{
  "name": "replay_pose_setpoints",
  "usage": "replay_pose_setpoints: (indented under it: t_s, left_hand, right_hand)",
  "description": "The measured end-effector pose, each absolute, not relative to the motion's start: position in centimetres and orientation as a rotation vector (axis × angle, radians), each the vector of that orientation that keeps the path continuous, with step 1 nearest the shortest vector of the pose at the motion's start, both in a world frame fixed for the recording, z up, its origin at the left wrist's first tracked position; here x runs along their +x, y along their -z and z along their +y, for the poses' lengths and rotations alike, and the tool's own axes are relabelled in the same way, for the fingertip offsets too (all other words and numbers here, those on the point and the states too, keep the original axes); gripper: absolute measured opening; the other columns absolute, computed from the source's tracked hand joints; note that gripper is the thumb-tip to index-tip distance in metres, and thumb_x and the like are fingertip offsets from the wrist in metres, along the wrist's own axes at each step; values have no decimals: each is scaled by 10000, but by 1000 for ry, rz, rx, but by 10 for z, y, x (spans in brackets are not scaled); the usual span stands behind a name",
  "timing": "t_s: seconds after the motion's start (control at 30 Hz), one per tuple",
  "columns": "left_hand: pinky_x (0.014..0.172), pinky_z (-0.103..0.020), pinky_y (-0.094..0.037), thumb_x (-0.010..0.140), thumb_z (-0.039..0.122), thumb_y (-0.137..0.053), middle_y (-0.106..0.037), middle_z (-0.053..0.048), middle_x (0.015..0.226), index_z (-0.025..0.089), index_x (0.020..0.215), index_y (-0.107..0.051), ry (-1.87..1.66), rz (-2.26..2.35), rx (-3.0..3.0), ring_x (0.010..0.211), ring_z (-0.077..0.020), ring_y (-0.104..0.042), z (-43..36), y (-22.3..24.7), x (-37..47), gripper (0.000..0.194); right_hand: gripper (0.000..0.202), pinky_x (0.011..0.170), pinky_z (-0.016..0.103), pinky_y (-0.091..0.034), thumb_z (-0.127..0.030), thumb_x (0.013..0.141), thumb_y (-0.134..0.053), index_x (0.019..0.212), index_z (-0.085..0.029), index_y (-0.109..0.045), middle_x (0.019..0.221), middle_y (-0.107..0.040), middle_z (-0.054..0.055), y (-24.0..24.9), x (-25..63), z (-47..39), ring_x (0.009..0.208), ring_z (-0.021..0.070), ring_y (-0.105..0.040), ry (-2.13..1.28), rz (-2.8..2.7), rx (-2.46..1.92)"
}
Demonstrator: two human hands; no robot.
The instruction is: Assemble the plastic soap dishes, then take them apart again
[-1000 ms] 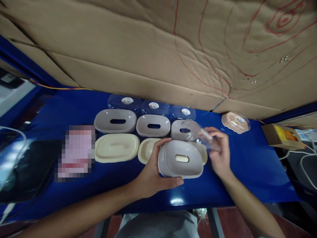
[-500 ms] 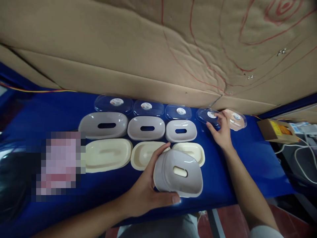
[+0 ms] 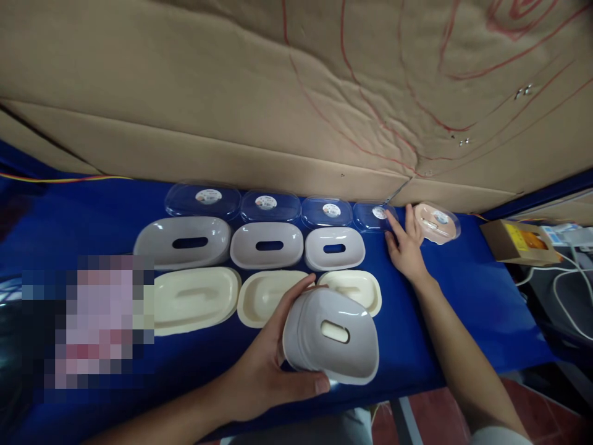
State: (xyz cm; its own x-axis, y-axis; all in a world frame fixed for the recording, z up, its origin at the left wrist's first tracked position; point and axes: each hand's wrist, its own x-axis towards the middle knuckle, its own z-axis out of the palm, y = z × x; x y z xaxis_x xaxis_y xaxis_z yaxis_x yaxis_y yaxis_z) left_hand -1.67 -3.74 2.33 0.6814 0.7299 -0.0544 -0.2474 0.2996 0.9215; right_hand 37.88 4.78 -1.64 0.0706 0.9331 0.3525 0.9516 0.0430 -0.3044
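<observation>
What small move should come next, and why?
I'd probably draw the right hand back from the fourth clear lid: that lid lies in line with the other three, and the hand crowds its near side, where the grey dish in the left hand could go.

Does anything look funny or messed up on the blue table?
The peach dish on the right looks odd: it sits slanted, and the clear lid over it pokes out past one side. I see no spills or cracks, but blurry squares cover part of the left.
</observation>
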Motion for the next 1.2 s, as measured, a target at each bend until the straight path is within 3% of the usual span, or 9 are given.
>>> replay_pose_setpoints:
  t_s: [0.07,0.2,0.33,0.4,0.57,0.83,1.0,1.1,1.2]
  left_hand:
    - [1198,-548,-514,840,381,-945,-402,-156,1739,453,1717,-236,-713,509,1048,1509,-389,-550,-38,-19,-15,1130]
    - [1143,-515,-568,815,395,-962,-449,-158,1706,436,1712,-269,-815,528,1056,1449,-382,-611,-38,-13,-13,1135]
    - [1228,-530,-484,763,423,-1000,-452,-112,1712,469,1685,-325,-872,614,1086,1508,-372,-550,-34,-19,-11,1144]
    - [1248,-527,-463,729,433,-1019,-478,-96,1695,469,1669,-367,-900,637,1072,1514,-371,-542,-32,-22,-10,1144]
    - [1215,-494,-505,719,374,-1031,-542,-93,1643,443,1648,-419,-912,644,1036,1479,-365,-582,-26,-23,-10,1115]
    - [1235,-501,-479,770,376,-992,-561,-113,1627,339,1579,-492,-857,621,944,1524,-383,-526,-20,-26,-9,952]
    - [1199,-449,-501,775,381,-984,-566,-74,1604,391,1544,-526,-845,578,997,1463,-325,-575,-24,-29,-11,895]
    - [1165,-423,-514,786,363,-974,-554,-68,1598,409,1521,-530,-798,539,979,1429,-297,-590,-29,-27,-11,860]
    - [1165,-419,-502,796,341,-967,-532,-61,1609,434,1526,-516,-738,525,940,1431,-291,-579,-32,-25,-9,863]
  right_hand:
    - [523,1293,764,-245,-390,1097,-461,1613,-325,-522,1836,-212,106,2,369,41,1674,425,-248,86,-1800,-1831]
    - [524,1273,648,-410,-514,1107,-498,1614,-383,-490,1710,-469,97,-44,329,-2,1580,372,-462,-129,-1874,-1502]
    - [1014,1230,648,-477,-883,921,-547,1726,-319,-295,1801,-296,157,-71,276,-55,1600,449,-415,-543,-2284,-1204]
    - [1057,1235,632,-474,-839,916,-628,1736,-283,-259,1827,-209,170,-69,257,-69,1644,450,-328,-533,-2403,-1165]
    - [785,1264,536,-463,-591,1065,-597,1706,-249,-302,1821,-220,167,-50,244,-64,1672,357,-299,-571,-2309,-1218]
    - [617,1282,561,-428,-626,1099,-483,1627,-309,-458,1766,-391,114,-45,249,-60,1627,346,-394,-782,-2114,-1178]
    - [587,1284,547,-433,-686,1105,-356,1496,-321,-596,1688,-512,87,-61,285,-40,1581,336,-470,-702,-1752,-1355]
    - [541,1300,598,-389,-696,1072,-471,1420,-312,-629,1626,-563,91,-75,333,-20,1583,354,-456,-553,-1729,-1493]
    - [609,1295,632,-373,-663,926,-759,1387,-292,-613,1532,-615,117,-80,379,-8,1521,385,-508,-383,-1862,-1690]
